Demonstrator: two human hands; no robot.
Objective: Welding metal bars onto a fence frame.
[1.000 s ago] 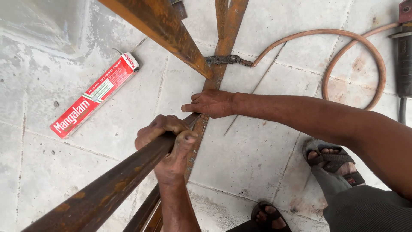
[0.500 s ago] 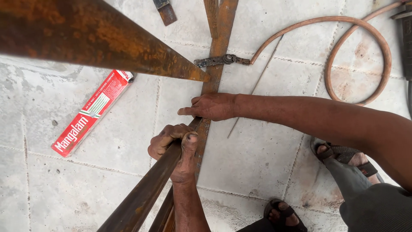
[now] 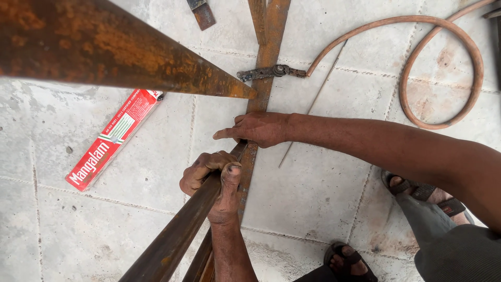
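My left hand [image 3: 216,180] is closed around a rusty steel bar [image 3: 175,237] that rises from the lower left towards its tip near my right hand. My right hand [image 3: 258,128] lies flat, fingers pointing left, pressing on a long rusty flat bar [image 3: 269,42] that lies on the paved floor and runs up the middle of the view. The held bar's end meets the floor bar just under my right hand.
A thick rusty bar [image 3: 104,52] crosses the upper left, close to the camera. On the floor lie a red carton [image 3: 112,138], a clamp [image 3: 271,71] on the flat bar, a thin rod [image 3: 313,104], a looped orange hose [image 3: 443,68] and a tool [image 3: 201,13]. My sandalled feet [image 3: 417,190] stand at lower right.
The thick rusty bar has swung across to fill the upper left of the view. My left hand and its bar have shifted slightly right; my right hand stays pressed on the floor bar.
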